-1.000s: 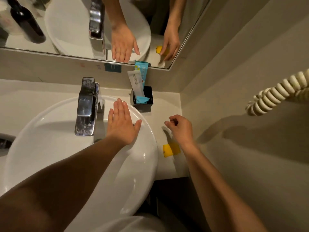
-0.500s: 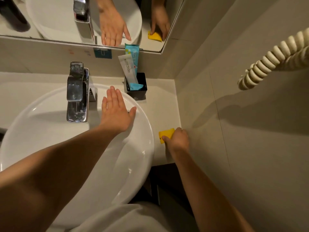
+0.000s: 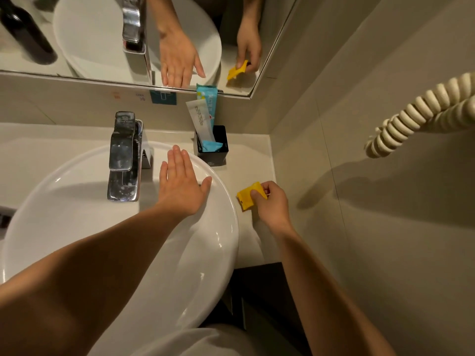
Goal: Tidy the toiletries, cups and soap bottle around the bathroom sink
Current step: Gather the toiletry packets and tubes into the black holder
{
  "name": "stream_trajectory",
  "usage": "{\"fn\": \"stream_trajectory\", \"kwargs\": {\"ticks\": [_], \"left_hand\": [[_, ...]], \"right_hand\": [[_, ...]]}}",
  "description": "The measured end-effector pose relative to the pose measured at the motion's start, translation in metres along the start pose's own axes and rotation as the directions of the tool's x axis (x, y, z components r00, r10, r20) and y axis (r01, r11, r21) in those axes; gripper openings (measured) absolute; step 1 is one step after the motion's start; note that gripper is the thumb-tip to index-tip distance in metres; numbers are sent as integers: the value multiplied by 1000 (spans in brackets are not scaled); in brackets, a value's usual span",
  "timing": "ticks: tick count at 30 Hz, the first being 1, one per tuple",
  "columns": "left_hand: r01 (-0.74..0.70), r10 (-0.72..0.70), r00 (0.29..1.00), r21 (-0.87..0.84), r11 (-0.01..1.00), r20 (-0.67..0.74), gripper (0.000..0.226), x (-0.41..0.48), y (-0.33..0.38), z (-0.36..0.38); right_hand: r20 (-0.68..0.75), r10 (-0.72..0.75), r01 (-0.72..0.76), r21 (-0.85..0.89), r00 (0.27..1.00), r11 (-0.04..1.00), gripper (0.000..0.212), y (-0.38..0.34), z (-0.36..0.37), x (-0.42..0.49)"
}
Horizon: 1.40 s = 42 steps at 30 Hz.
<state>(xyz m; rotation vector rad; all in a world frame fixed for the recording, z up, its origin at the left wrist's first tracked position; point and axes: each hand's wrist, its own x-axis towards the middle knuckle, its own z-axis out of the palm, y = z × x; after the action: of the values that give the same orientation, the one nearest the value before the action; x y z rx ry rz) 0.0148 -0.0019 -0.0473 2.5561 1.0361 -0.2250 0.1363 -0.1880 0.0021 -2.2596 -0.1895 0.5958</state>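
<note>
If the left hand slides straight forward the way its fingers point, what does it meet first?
The left hand lies flat on the sink rim, fingers pointing toward the back wall. It probably passes between the faucet and the black cup, reaching the wall first; depth is uncertain.

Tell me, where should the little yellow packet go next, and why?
Probably into the black holder at the back of the counter. The right hand pinches the yellow packet just above the counter, and the holder already keeps the other packets standing together, with room showing. The left hand only rests flat on the sink rim.
</note>
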Motion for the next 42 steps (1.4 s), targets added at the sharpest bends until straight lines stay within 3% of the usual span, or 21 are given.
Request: {"fn": "stream_trajectory", "kwargs": {"ticks": [9, 16, 25, 33, 42], "left_hand": [[2, -2, 1000, 5, 1000, 8, 91, -1, 1, -4], [6, -6, 1000, 2, 1000, -19, 90, -1, 2, -2], [-1, 0, 997, -20, 1000, -82, 88, -2, 0, 4], [-12, 11, 990, -7, 1000, -141, 91, -2, -1, 9], [-2, 1, 992, -5, 1000, -124, 90, -2, 0, 9]], "right_hand": [[-75, -362, 368, 109, 929, 923, 10, -95, -1, 41], [42, -469, 471, -45, 882, 881, 17, -127, 26, 67], [285, -416, 497, -337, 863, 800, 10, -120, 55, 82], [285, -398, 488, -426, 872, 762, 8, -117, 65, 83], [252, -406, 477, -426, 878, 768, 27, -115, 62, 79]]}}
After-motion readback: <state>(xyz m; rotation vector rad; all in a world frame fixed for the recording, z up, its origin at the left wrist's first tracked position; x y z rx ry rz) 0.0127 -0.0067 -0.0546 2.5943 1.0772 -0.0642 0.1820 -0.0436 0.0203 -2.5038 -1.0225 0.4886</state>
